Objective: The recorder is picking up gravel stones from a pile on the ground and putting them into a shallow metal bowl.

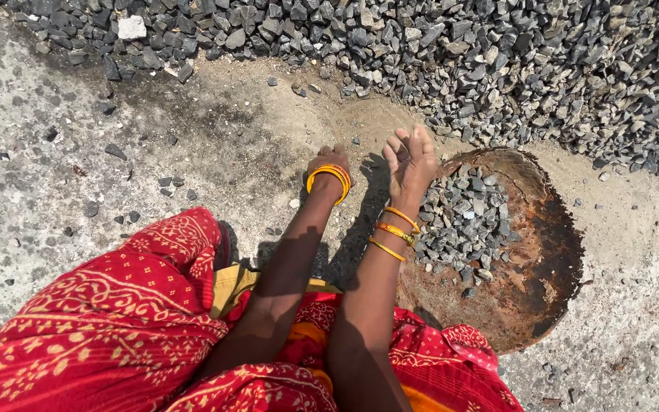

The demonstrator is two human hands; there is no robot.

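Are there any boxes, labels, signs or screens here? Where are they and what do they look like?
None in view, only these:
Rusty round metal pan, right of the hands, holding grey stones.
Grey gravel pile along the top.
Left hand and right hand, empty, with yellow bangles.

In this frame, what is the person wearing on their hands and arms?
Both arms are bare, with no sleeves or gloves. The left hand has a stack of yellow-orange bangles at the wrist. The right hand has three thinner yellow-orange bangles spread along the wrist and forearm. A red patterned garment drapes below.
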